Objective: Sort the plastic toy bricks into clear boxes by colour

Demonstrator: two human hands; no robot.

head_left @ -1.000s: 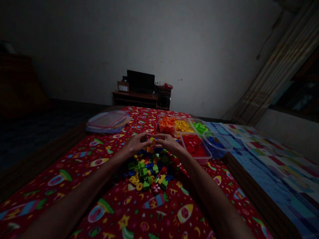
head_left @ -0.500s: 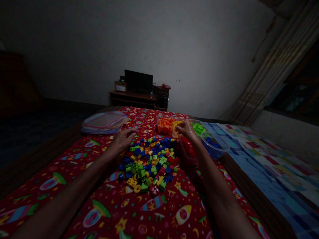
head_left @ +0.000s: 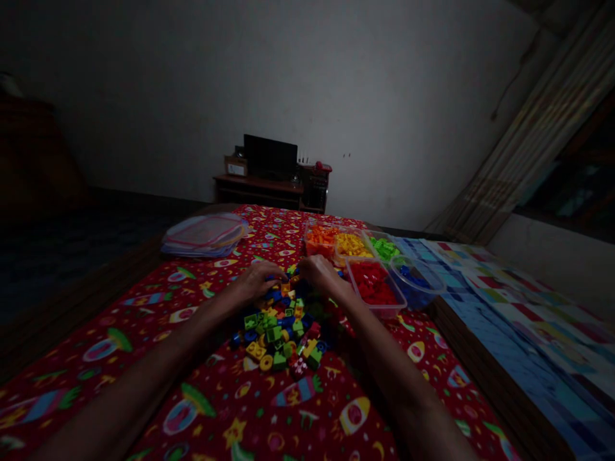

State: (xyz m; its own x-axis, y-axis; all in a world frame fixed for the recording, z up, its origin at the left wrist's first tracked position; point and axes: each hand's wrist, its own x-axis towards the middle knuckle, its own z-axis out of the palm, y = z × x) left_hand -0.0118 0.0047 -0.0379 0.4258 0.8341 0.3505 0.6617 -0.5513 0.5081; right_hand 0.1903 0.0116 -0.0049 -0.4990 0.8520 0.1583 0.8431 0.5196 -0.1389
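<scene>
A pile of mixed toy building blocks (head_left: 273,334), in blue, green, yellow and red, lies on the red patterned cloth. At its far left edge is my left hand (head_left: 257,280), fingers loosely bent and slightly apart over the blocks, with nothing visible in them. My right hand (head_left: 318,271) reaches down at the far side of the same pile. Its fingers are curled and drawn together, and the fingertips are hidden, so what they hold cannot be made out. To the right stand clear boxes of red blocks (head_left: 372,283), yellow blocks (head_left: 352,244), orange blocks (head_left: 321,237) and green blocks (head_left: 383,248).
A round clear tub (head_left: 435,285) with blue blocks stands at the right edge. Stacked plastic lids (head_left: 204,234) lie at the far left of the red cloth (head_left: 355,413). Beyond are a desk (head_left: 259,187) and a monitor (head_left: 270,157); a checked blanket (head_left: 533,288) is on the right.
My right hand has moved left and nearer, from the yellow blocks' box down to the pile. My left hand has shifted right and lower, onto the pile's far edge.
</scene>
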